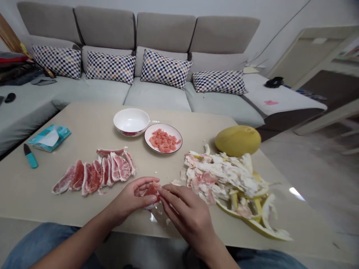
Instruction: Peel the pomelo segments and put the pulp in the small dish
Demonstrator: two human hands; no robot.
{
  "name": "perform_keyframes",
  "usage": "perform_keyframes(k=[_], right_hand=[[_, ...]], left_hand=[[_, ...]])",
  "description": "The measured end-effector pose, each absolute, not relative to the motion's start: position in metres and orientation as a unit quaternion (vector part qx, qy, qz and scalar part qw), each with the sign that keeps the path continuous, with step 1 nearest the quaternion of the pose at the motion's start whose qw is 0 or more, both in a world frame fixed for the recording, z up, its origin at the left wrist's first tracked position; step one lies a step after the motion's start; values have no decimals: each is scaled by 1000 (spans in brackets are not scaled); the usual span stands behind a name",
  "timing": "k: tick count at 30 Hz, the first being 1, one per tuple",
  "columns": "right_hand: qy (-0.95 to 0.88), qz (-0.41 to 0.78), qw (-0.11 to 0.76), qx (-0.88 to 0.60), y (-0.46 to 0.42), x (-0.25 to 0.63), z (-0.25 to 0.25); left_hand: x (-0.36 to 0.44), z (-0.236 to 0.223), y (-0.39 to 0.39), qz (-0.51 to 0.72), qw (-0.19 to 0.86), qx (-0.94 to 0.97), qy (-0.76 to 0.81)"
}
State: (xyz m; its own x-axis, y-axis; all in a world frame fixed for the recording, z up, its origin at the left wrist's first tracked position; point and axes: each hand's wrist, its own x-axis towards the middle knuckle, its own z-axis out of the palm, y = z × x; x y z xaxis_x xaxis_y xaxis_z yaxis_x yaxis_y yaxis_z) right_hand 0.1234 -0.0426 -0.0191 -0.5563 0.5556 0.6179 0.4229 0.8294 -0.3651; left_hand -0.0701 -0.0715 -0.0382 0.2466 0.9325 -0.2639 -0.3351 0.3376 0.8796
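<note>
Near the table's front edge, my left hand (134,196) is closed around a pink pomelo segment (152,190). The fingertips of my right hand (185,207) pinch together at the segment's right side; whether they grip its flesh or its skin is hidden. Left of my hands lies a row of pomelo segments (97,172) with whitish membrane on them. Beyond my hands, a dark-rimmed plate (148,141) carries small pieces of pink pulp (163,141). Torn membrane and peel (224,179) are heaped to the right of my right hand.
A whole yellow pomelo (238,140) stands behind the peel heap. The white bowl (131,121) touches or nearly touches the plate. At the table's left lie a teal-handled knife (31,158) and a tissue pack (50,138). A grey sofa (157,97) lines the far side.
</note>
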Motion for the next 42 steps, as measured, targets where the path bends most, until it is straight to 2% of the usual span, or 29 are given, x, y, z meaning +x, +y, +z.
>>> perform_keyframes(k=[11, 14, 21, 28, 33, 39, 42], right_hand=[[-897, -62, 369, -237, -46, 118, -26], [-884, -35, 392, -254, -44, 114, -26], [-847, 130, 409, -315, -38, 114, -19], [-820, 200, 407, -348, -29, 126, -9], [-810, 185, 417, -368, -25, 136, -13], [-805, 147, 353, -454, -15, 147, -21], [-807, 143, 361, -445, -17, 145, -19]], left_hand=[[-63, -40, -78, 454, 605, 466, 459], [-63, -38, -78, 452, 596, 472, 467], [-68, -31, -78, 435, 571, 514, 470], [-67, -34, -76, 454, 675, 400, 422], [-67, -37, -76, 451, 693, 383, 413], [-67, -33, -78, 454, 618, 464, 443], [-68, -31, -80, 450, 580, 501, 458]])
